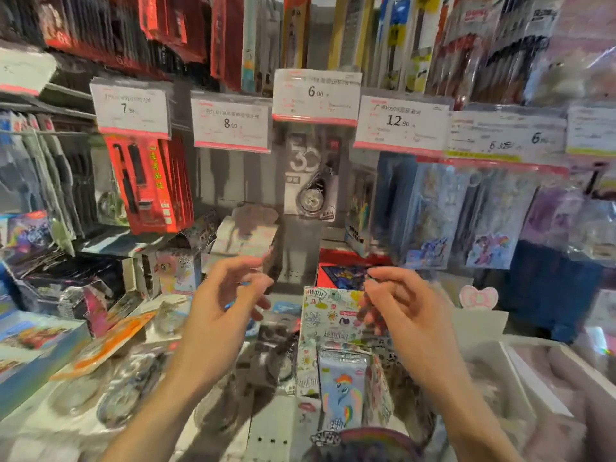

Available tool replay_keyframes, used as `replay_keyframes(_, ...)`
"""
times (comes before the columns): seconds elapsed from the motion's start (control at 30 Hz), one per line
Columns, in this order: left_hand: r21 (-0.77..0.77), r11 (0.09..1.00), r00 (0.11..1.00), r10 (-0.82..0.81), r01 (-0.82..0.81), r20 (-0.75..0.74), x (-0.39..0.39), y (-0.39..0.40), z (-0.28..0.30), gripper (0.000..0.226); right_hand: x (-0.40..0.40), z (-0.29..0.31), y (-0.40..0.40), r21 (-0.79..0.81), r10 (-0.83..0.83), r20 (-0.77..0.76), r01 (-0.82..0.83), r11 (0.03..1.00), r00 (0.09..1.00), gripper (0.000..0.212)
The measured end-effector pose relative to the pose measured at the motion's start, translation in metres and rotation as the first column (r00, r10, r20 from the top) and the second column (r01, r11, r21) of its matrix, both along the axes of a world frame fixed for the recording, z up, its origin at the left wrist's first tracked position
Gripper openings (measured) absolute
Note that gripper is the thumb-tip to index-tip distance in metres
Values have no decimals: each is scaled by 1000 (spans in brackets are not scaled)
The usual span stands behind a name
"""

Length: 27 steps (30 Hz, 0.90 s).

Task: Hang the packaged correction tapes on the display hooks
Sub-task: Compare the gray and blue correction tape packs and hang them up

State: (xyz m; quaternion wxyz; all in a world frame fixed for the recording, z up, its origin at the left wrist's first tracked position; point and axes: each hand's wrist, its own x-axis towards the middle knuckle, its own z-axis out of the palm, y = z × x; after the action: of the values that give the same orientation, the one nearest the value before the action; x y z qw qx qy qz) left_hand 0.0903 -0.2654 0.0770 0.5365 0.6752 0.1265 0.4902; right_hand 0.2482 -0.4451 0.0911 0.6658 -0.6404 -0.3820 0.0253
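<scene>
One packaged correction tape [310, 181], a grey card with a round clear tape, hangs on the display hook under the 6.00 price tag [316, 95]. Below it my left hand [230, 295] and my right hand [396, 301] hover side by side in the air, fingers loosely curled, and I see nothing held in either. Dark packaged correction tapes [273, 348] lie on the counter between and under my hands. An orange-backed pack [110, 341] and clear round tape packs [133, 388] lie on the counter at the left.
Price tags of 7.90 [131, 108], 8.00 [230, 123] and 12.90 [398, 121] front neighbouring hooks. Red packs [146, 185] hang at the left, pony-print packs [466, 215] at the right. A cartoon card box [336, 345] stands near my right hand. White trays [520, 368] sit at the right.
</scene>
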Motion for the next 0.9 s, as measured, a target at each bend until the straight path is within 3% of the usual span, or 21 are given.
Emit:
replay_keyframes(0.27,-123,988,994,-80,90,79,-29,18,-20,18,-37,-24,2,-27,-74,-59,73,997,995,9)
replay_keyframes(0.6,-68,980,983,-185,185,11,-101,142,-24,16,-106,-24,92,-6,-231,56,231,973,971,10)
replay_keyframes(0.9,-123,981,979,-164,149,-124,-141,223,-40,16,-143,-34,171,-190,-218,57,225,956,974,6)
